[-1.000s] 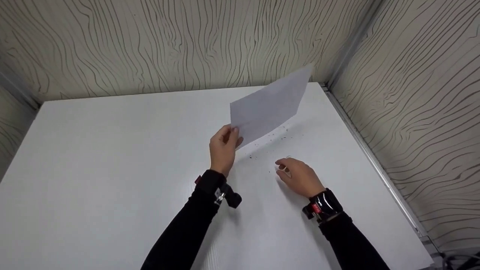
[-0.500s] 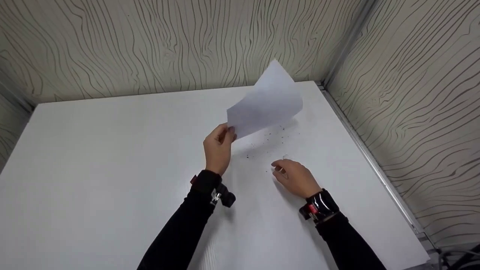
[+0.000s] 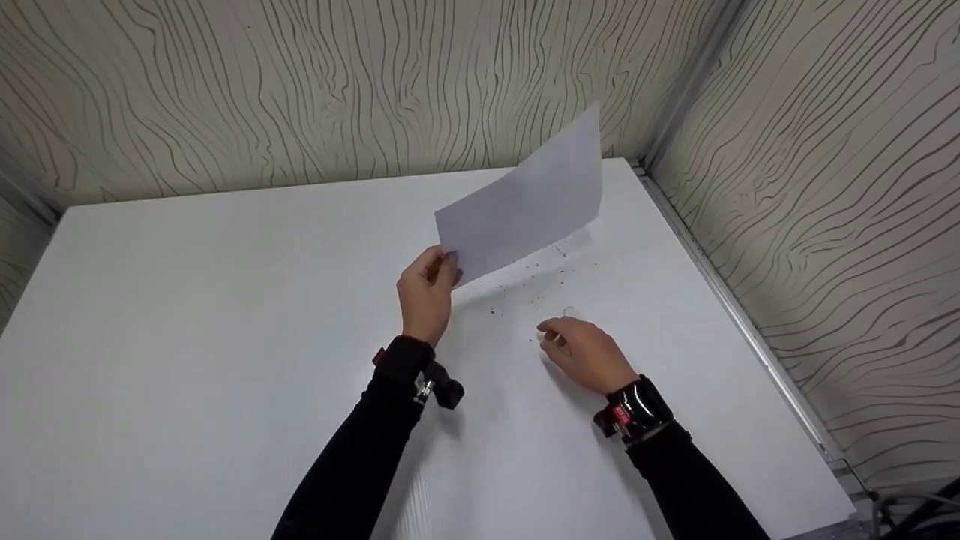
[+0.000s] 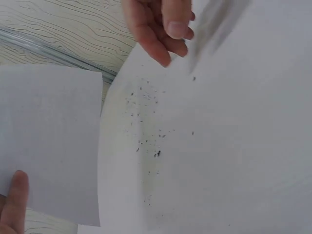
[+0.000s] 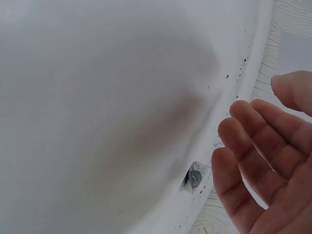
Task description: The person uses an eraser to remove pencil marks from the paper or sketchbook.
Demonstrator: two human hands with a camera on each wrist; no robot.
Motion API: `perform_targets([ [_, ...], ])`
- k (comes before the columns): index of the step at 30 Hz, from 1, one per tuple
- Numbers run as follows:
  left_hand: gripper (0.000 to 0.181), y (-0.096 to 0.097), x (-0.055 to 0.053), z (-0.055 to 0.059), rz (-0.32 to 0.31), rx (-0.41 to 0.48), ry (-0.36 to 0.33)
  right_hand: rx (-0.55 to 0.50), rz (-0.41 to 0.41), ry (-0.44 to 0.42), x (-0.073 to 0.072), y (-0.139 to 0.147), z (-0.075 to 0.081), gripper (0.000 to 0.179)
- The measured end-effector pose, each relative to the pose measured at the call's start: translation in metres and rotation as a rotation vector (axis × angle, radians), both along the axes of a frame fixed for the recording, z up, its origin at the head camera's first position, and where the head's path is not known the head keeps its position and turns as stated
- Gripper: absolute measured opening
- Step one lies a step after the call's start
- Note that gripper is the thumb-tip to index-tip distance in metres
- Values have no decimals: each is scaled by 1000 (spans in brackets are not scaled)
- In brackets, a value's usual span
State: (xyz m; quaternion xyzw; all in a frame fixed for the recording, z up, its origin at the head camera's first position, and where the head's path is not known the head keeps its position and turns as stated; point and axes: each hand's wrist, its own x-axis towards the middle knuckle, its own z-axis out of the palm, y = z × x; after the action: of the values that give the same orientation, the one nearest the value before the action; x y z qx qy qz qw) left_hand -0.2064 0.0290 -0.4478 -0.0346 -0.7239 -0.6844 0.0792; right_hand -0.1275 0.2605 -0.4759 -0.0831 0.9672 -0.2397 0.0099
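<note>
My left hand (image 3: 427, 294) pinches a sheet of white paper (image 3: 529, 199) near its lower left corner. The sheet stands tilted above the table and bows slightly. In the left wrist view, the thumb lies against the face of the paper (image 4: 53, 136). Dark crumbs (image 4: 158, 153) are scattered on the table below and beside the sheet. My right hand (image 3: 592, 356) hovers low by the crumbs, its fingers loosely bent and holding nothing, as the right wrist view of the hand (image 5: 273, 165) shows. Close to it lies a small shiny, see-through scrap (image 5: 196, 176) with a dark patch; its kind is unclear.
The white table (image 3: 225, 337) fills most of the head view. Wood-grain patterned walls (image 3: 300, 90) rise behind it and on both sides. A metal rail (image 3: 750, 345) runs along the right edge, and dark cables (image 3: 915, 510) show at the lower right corner.
The paper flexed, its far corner bending over and then straightening again. My left hand and the sheet have shifted slightly left. The right hand has kept nearly the same place over the table.
</note>
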Motion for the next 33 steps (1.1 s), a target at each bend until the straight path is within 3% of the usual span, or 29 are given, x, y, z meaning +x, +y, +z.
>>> perform_targets([
  [4, 20, -4, 0, -5, 26, -15, -78, 4, 27, -13, -3, -2, 1, 27],
  [7, 20, -8, -1, -6, 43, 20, -91, 2, 35, -17, -6, -3, 2, 27],
  [14, 15, -22, -7, -11, 73, -168, -123, 2, 53, -16, -11, -2, 1, 26],
  [17, 16, -34, -10, -6, 90, -131, -132, -4, 62, -27, -14, -2, 2, 27],
  [28, 20, -108, -16, 30, 88, -39, -134, 4, 67, -13, -20, 9, 10, 29],
  [30, 24, -125, -16, 33, 102, -36, -168, 6, 67, -8, -20, 12, 11, 30],
  [33, 34, -151, -14, 33, 125, -80, -278, 8, 64, -5, -19, 16, 12, 30],
])
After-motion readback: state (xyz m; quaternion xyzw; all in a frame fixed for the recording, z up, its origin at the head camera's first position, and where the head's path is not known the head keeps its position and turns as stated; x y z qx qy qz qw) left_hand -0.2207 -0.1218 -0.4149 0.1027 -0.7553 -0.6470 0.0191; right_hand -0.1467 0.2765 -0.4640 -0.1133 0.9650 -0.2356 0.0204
